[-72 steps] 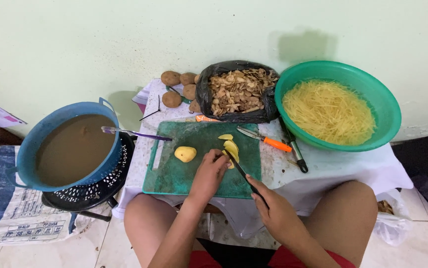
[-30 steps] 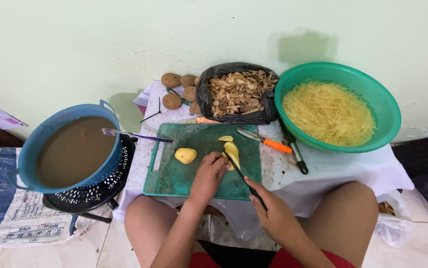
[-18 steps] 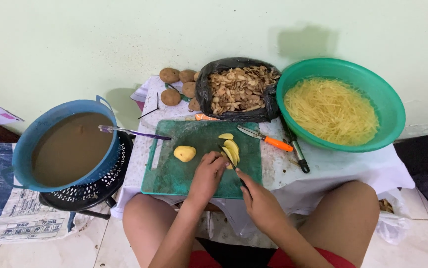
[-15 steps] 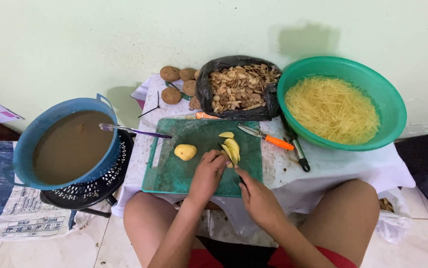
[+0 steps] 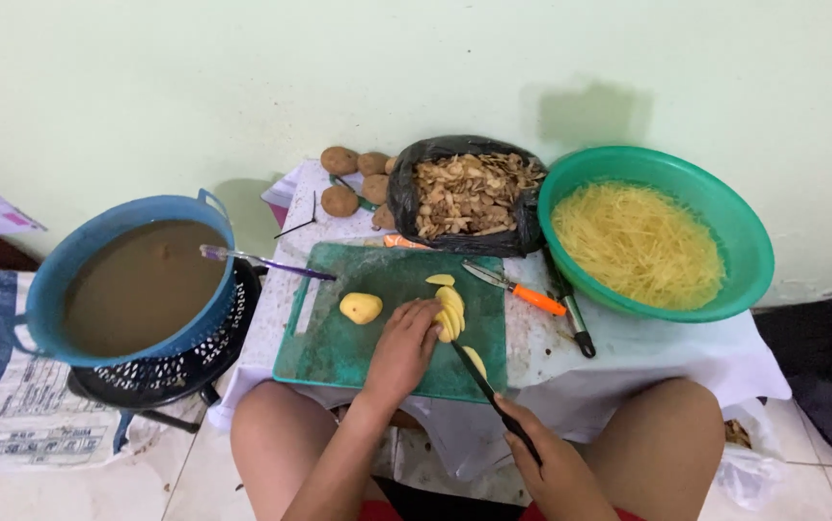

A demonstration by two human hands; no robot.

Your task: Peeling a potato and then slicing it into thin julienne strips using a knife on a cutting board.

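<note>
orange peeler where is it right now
In the head view the orange peeler lies on the table just right of the cutting board, between the black bag of peels and the green bowl.

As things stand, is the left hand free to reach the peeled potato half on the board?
Probably yes. The left hand is pressing the potato slices, and the potato half lies just beside it on the bare green board with nothing between them. It would have to let go of the slices first.
</note>
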